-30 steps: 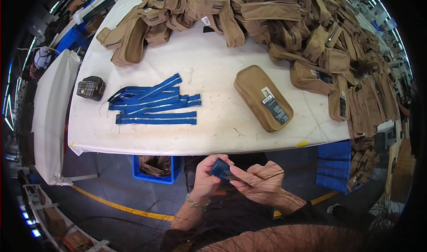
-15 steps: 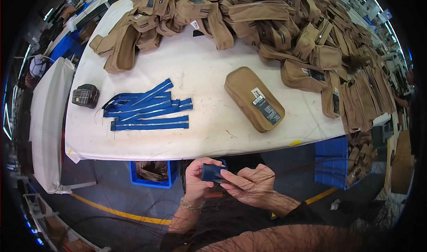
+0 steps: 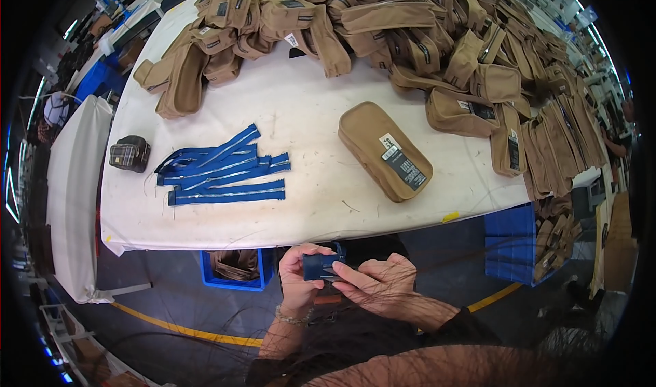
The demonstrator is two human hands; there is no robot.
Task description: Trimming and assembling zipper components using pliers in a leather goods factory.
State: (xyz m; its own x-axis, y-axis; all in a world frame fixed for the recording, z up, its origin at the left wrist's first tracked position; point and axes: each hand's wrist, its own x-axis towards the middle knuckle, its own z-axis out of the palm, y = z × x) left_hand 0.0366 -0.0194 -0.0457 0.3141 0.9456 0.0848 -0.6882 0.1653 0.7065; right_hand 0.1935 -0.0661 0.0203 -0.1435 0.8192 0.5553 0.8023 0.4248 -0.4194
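In front of the table's near edge, my left hand [image 3: 301, 277] is closed around a folded blue zipper [image 3: 316, 266], thumb and fingers on its two sides. My right hand [image 3: 379, 284] meets it from the right, its fingers bent and their tips pinching the zipper's end. Strands of hair partly cover this hand. Several blue zippers [image 3: 232, 175] with silvery teeth lie loosely overlapped on the table's left half. To the right of them rests a tan fabric pouch [image 3: 365, 130] with white and dark labels.
A white-covered table [image 3: 287, 219] fills the middle. Tan pouches [image 3: 383, 14] are heaped along its far and right sides. A small plaid pouch [image 3: 130, 153] sits at the left. Blue bins [image 3: 205, 275] with brown goods stand below, and another blue bin [image 3: 509, 247] is at the right.
The view has shifted slightly. Both hands keep their hold on the blue zipper, with the right fingertips moving a little against it. Things on the table look unmoved.
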